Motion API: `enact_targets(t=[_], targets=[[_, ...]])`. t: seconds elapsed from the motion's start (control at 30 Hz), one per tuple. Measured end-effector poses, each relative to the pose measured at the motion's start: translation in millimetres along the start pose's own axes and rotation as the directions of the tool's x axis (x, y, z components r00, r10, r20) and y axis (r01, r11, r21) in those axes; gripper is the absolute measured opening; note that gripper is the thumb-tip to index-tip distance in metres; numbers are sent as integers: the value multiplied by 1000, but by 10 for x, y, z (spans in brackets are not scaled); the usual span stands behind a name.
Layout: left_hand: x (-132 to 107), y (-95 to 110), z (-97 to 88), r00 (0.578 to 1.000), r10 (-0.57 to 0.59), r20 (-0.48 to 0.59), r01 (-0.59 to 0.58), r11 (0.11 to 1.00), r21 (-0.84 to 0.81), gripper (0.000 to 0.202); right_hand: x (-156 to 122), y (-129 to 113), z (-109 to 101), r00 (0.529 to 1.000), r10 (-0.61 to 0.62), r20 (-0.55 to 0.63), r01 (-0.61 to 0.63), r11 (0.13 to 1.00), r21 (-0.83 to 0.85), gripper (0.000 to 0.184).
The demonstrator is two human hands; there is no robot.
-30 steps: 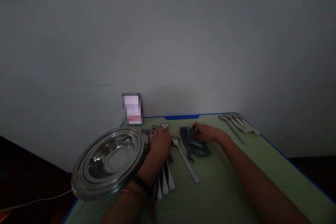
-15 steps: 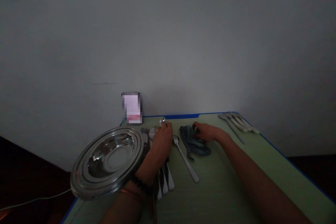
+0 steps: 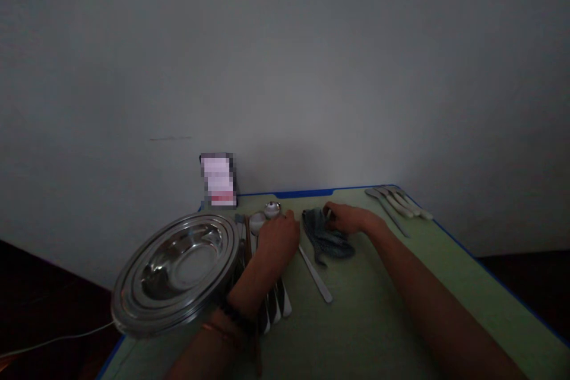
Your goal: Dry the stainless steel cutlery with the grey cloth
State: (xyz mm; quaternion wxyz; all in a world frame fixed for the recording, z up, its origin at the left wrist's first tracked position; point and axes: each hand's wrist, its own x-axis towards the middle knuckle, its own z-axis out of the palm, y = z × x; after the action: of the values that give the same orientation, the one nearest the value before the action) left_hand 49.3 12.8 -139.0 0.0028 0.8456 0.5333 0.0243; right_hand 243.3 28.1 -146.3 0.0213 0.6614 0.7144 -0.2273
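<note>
Left hand (image 3: 278, 240) lies palm down over a row of spoons (image 3: 272, 307) on the green counter (image 3: 383, 314), fingers curled toward the bowls at the far end; whether it grips one cannot be told. Right hand (image 3: 350, 218) rests on a crumpled grey cloth (image 3: 324, 237), fingers bent into it. A single spoon (image 3: 315, 275) lies between the two hands. A steel plate (image 3: 176, 270) sits just left of the left hand; more cutlery (image 3: 396, 203) lies well apart at the far right corner.
</note>
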Motion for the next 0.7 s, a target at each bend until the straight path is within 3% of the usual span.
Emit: enact_targets(t=[0.13, 0.23, 0.4, 0.47, 0.57, 0.7], targets=[[-52, 137, 38, 1000, -1, 28, 3, 998, -58, 35, -76, 93, -120, 994, 81, -71, -85, 995, -59, 32], [-57, 160, 70, 999, -6, 48, 12, 993, -114, 36, -161, 104, -205, 991, 76, -110, -84, 994, -66, 44], [8, 52, 38, 998, -25, 56, 39, 962, -270, 35, -243, -55, -156, 998, 20, -57, -24, 997, -72, 77], [55, -31, -5, 999, -29, 40, 42, 932, -359, 33, -227, -108, -93, 998, 34, -57, -38, 996, -86, 82], [115, -123, -76, 999, -13, 34, 29, 847, -530, 24, -169, -110, -40, 996, 35, -85, -42, 995, -87, 69], [113, -75, -153, 991, 109, 75, -8, 614, -789, 16, -137, -43, -125, 988, 2, -154, -8, 999, -42, 36]])
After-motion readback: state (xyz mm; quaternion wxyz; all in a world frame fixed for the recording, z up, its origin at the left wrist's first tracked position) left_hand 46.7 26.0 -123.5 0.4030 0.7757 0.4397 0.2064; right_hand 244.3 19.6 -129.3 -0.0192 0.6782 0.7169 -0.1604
